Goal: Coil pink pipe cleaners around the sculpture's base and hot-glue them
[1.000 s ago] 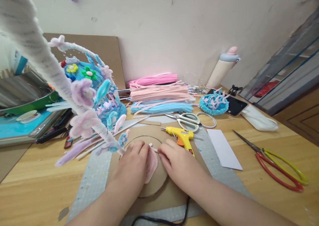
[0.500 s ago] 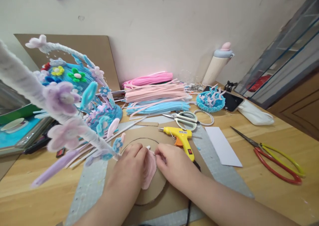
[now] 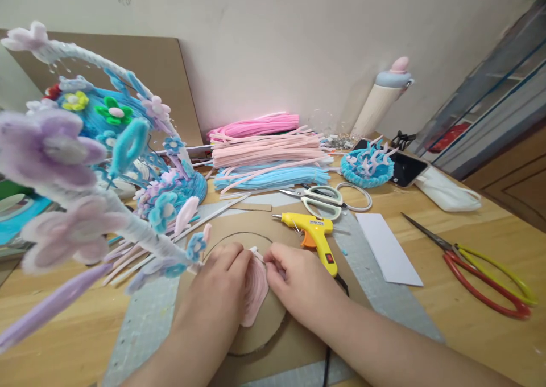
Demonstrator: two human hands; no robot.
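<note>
A flat pink piece of coiled pipe cleaner lies on a cardboard sheet, inside a circle drawn in dark line. My left hand is closed along its left side, fingers bent together at the upper edge. At the upper right edge my right hand pinches with thumb and forefinger. A pale end pokes up between the two hands; the fingertips are partly hidden. Just right of my right hand, a yellow hot glue gun rests on its side on the cardboard.
A flowered pipe-cleaner arch looms close on the left. Bundles of pipe cleaners lie at the back. White-handled scissors, red-and-yellow scissors, a white card, a small blue basket and a bottle stand or lie rightward.
The camera view has shifted, so the flowered arch appears larger and farther left, and items at right sit farther right. Both hands stay at the pink coil with barely any movement.
</note>
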